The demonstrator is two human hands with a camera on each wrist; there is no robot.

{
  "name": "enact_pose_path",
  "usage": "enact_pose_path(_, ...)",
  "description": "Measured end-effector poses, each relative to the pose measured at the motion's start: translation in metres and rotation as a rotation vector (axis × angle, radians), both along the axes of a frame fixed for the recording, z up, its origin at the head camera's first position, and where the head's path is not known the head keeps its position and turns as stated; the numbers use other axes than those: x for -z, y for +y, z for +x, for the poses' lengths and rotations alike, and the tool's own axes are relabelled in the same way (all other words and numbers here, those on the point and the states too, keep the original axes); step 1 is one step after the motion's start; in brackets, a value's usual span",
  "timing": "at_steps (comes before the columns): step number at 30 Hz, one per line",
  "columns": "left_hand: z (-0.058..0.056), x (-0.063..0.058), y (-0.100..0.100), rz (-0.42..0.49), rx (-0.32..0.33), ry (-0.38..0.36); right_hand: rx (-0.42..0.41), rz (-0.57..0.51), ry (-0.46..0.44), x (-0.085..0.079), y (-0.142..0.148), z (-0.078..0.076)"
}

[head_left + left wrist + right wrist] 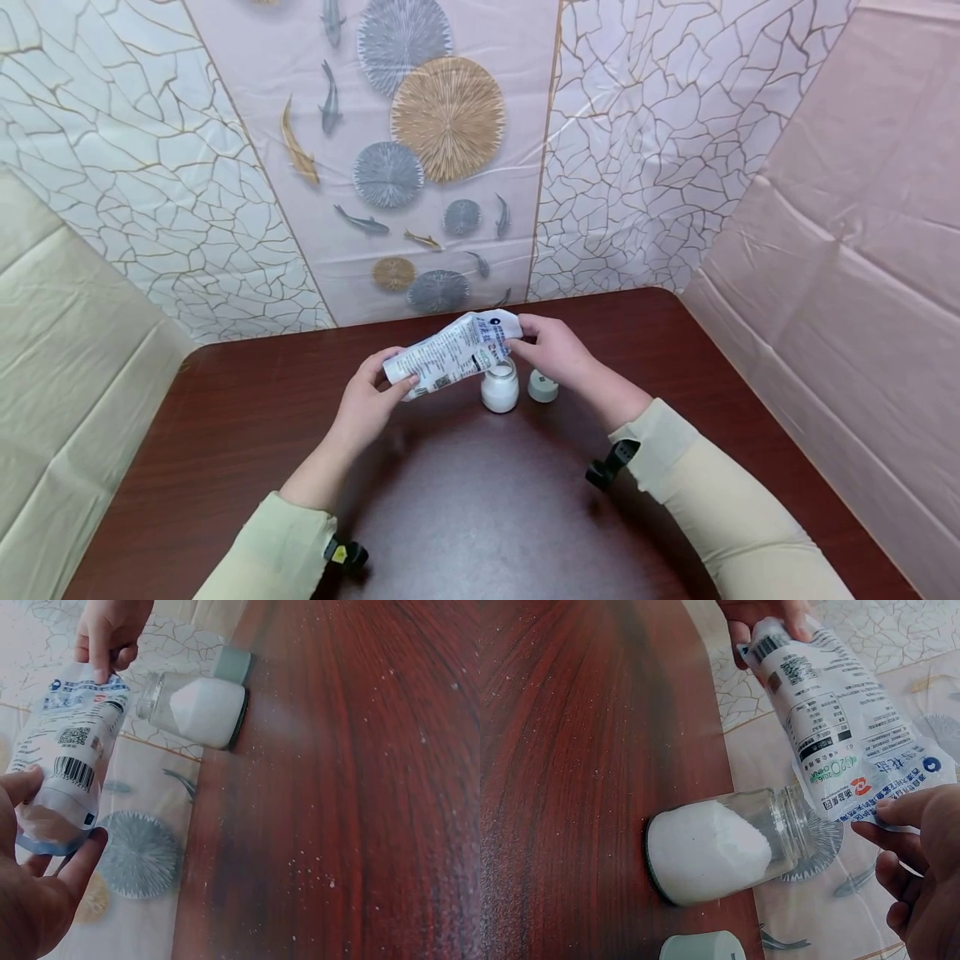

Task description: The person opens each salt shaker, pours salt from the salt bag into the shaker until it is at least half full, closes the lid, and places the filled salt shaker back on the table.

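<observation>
A printed plastic bag (447, 357) of white salt-like grains is held tilted between both hands over a glass jar (500, 390). My left hand (371, 397) grips the bag's bottom end, thumb on the near face. At the other end, my right hand (558, 348) pinches the bag's top edge between thumb and fingers. In the right wrist view the jar (712, 851) stands uncapped and is well filled with white grains heaped in a slope. The bag's corner hangs at the jar's mouth; whether grains are flowing cannot be seen.
A pale green lid (543, 387) lies on the table just right of the jar. White specks are scattered over the dark red-brown tabletop (330, 825). Patterned cloth (450, 242) hangs behind the table's back edge, and plain cloth walls stand at both sides.
</observation>
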State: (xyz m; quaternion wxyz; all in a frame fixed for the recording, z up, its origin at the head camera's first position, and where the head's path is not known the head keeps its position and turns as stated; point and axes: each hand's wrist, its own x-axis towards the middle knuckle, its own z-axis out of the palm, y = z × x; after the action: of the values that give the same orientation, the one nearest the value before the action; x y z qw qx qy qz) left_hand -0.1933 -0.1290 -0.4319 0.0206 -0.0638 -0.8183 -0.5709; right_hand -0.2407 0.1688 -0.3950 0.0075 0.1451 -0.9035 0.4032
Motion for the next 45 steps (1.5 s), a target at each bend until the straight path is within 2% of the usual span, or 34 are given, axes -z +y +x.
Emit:
enact_pose_path(9,-0.001,0.004,-0.006,-0.075,-0.011,-0.026,-0.019,0.041,0.090,-0.010,-0.005,0.002)
enact_pose_path(15,-0.004,0.012,-0.009,-0.131,0.001,0.000,-0.042,0.062,0.116,-0.018,-0.012,0.002)
enact_pose_path(24,-0.005,0.020,-0.010,-0.216,0.000,0.007,-0.103,0.152,0.196,-0.029,-0.023,0.001)
enact_pose_path(35,-0.008,0.023,-0.006,-0.303,-0.008,-0.018,-0.152,0.182,0.185,-0.038,-0.042,-0.001)
enact_pose_path(45,-0.010,0.027,-0.003,-0.344,-0.051,-0.096,-0.212,0.157,0.219,-0.038,-0.061,-0.001)
